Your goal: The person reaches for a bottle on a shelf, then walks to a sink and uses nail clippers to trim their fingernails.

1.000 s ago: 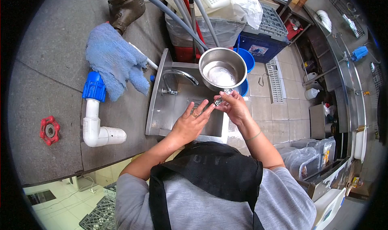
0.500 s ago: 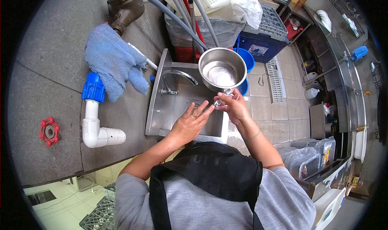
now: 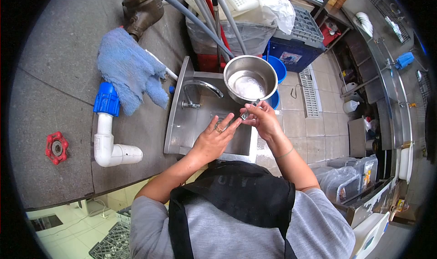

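A round steel saucepan [image 3: 237,79] stands over the far right corner of the sink, its inside wet and shiny. Its short metal handle [image 3: 256,103] points back toward me. Pinched around that handle are the thumb and fingers of my right hand [image 3: 264,121]. My left hand [image 3: 213,140] reaches over the near part of the sink, fingers stretched out and a ring on one of them. Its fingertips come right up to the handle's end beside my right fingers. The steel sink [image 3: 175,127] has a curved tap [image 3: 205,83] at its left side.
A blue cloth [image 3: 125,63] hangs over pipework with a white elbow pipe [image 3: 109,153] on the left. Behind the saucepan are blue buckets [image 3: 278,67], a bagged bin [image 3: 200,36] and a dark blue crate [image 3: 291,54]. Steel counters [image 3: 387,109] line the right.
Hardly anything differs. The view has shifted very slightly; both hands and the saucepan keep nearly the same positions.
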Tool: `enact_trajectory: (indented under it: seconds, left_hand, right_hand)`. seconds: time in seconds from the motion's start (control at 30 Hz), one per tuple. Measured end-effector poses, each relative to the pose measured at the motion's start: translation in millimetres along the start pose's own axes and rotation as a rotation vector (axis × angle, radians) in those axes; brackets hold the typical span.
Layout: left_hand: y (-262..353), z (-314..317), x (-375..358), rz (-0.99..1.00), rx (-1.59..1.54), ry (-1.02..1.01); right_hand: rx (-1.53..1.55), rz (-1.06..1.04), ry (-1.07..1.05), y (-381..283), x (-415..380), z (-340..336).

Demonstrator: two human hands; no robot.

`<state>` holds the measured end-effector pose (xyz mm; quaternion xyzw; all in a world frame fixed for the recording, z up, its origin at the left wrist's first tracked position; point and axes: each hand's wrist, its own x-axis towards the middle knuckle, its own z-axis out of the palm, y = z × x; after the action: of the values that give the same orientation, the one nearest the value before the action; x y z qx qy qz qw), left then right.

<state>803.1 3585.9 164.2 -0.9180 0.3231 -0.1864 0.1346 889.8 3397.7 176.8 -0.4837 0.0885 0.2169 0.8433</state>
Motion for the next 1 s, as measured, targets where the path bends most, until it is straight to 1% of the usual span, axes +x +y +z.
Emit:
enact_trajectory:
  seconds: [0.17, 0.27, 0.33, 0.37, 0.47, 0.57, 0.77, 1.0]
  left_hand:
    - [0.3, 0.1, 1.1, 0.021, 0.007, 0.011]
    - [2.0, 2.7, -0.4, 0.035, 0.01, 0.005]
    - [2.7, 1.9, -1.4, 0.034, 0.012, 0.003]
    - [2.8, 1.5, -1.8, 0.034, 0.012, 0.001]
    - [2.3, 1.6, -2.4, 0.021, 0.017, 0.013]
    - [0.8, -0.5, -2.5, 0.027, 0.014, 0.007]
    - [-1.3, -0.3, -1.7, 0.053, 0.049, 0.016]
    - [-0.4, 0.8, -0.9, 0.055, 0.046, 0.026]
  right_hand:
    - [-0.062, -0.019, 0.024, -2.7, -2.9, 2.4]
    - [-0.095, -0.086, 0.051, 0.3, -4.6, 4.5]
    - [-0.099, -0.078, 0.048, -1.9, -7.5, 7.6]
    - [-0.101, -0.073, 0.046, -2.7, -8.5, 8.7]
    - [-0.047, 0.059, 0.017, -3.0, -3.0, 1.0]
    - [-0.047, 0.076, -0.009, -4.2, -2.3, 0.3]
    - [-0.094, -0.011, 0.024, -5.0, -5.7, 6.4]
    - [-0.122, -0.037, 0.026, -3.9, -6.9, 5.2]
